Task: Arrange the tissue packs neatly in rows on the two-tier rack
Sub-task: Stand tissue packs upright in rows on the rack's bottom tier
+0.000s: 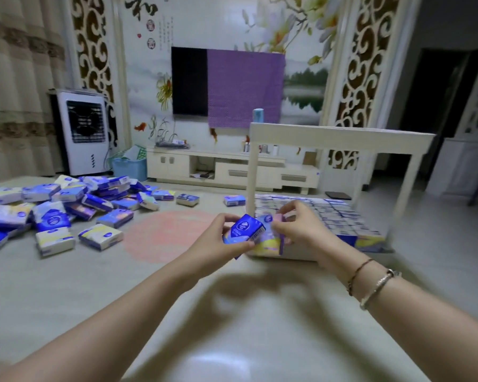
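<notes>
While both arms reached forward over the pale tiled floor [260, 340], the room spread behind them: a painted feature wall [226, 28] carried a dark television [189, 81] half covered by a purple cloth [244, 88], and a long low cream cabinet [232, 168] ran beneath it. A white standing air cooler [82, 132] stood at the left near the striped curtain [17, 86], with a light blue basket [129, 168] just beside it.

Right of centre stood the white two-tier rack [340, 139], its upper tier bare on top. Its lower tier was already filled with tissue packs in neat rows [323, 216], packed edge to edge.

On the floor at the left lay a big loose heap of tissue packs [53, 208], blue, white and yellow, tumbled at all angles, with a few strays [187, 199] lying apart toward the rack. A round pinkish mat [171, 235] sat between the heap and the rack.

Just in front of the rack's near left corner, the left hand [218, 235] gripped a blue tissue pack [246, 230], fingers and thumb curled round it and the pack tilted. The right hand [295, 224] pinched a paler pink and yellow tissue pack [268, 242] touching the blue one, though motion blur hid its edges. Two bracelets [370, 282] circled the right wrist.
</notes>
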`<state>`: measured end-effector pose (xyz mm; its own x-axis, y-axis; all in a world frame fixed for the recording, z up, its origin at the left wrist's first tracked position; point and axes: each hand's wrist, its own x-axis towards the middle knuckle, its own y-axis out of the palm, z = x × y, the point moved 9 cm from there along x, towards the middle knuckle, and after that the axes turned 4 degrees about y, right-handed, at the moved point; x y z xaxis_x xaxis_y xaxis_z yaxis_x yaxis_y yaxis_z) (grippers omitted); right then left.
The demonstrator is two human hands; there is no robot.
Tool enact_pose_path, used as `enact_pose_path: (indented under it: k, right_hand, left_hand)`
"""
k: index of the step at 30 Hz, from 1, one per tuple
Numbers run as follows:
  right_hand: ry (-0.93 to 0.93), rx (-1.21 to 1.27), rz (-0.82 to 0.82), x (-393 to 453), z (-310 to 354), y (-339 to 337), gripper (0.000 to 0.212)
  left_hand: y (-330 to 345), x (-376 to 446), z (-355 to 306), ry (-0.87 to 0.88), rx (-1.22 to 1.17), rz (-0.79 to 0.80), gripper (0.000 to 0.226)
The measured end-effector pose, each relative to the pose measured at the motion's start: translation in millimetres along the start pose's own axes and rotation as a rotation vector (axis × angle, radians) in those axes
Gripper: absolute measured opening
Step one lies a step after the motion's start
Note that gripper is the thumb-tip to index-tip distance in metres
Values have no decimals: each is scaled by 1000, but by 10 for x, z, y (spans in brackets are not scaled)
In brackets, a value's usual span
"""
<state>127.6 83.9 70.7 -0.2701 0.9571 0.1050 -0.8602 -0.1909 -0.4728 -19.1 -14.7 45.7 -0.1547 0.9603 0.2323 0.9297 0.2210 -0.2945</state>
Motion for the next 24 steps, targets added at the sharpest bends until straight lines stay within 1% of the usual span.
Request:
enact_pose_path:
  k: [2, 4, 7, 10, 12, 14, 17, 19, 21, 24]
  right_hand:
    - [-48, 26, -108, -27, -2, -350, 22]
    - [-130, -30, -230, -91, -3, -778, 24]
    - [-258, -203, -405, -169, 25, -1282, 27]
    - [-290, -398, -506, -38, -84, -1577, 28]
    - [-275, -490, -528, 135, -179, -1654, 29]
    - [-251, -607, -524, 340, -245, -1671, 35]
    - [-106, -866, -508, 660, -343, -1653, 53]
    - [-43, -965, -504, 848, -418, -1619, 57]
    - [19, -942, -498, 1040, -571, -1635, 58]
    - [132, -702, -467, 1255, -865, -1725, 50]
  left_hand:
    - [126, 50, -120, 23, 13, 31, 44]
    - [329, 160, -288, 60, 24, 68, 44]
    - [583, 383, -493, 98, 34, 77, 47]
    - [842, 661, -584, 106, 109, 60, 50]
    - [946, 843, -593, 116, 181, 36, 49]
    - [1014, 1038, -560, 108, 223, 27, 48]
    - [1107, 1333, -490, 70, 203, 42, 51]
    - [1179, 1512, -421, 45, 190, 58, 54]
    - [1261, 1619, -340, 42, 185, 86, 56]
    - [1312, 1716, -211, 64, 200, 77, 55]
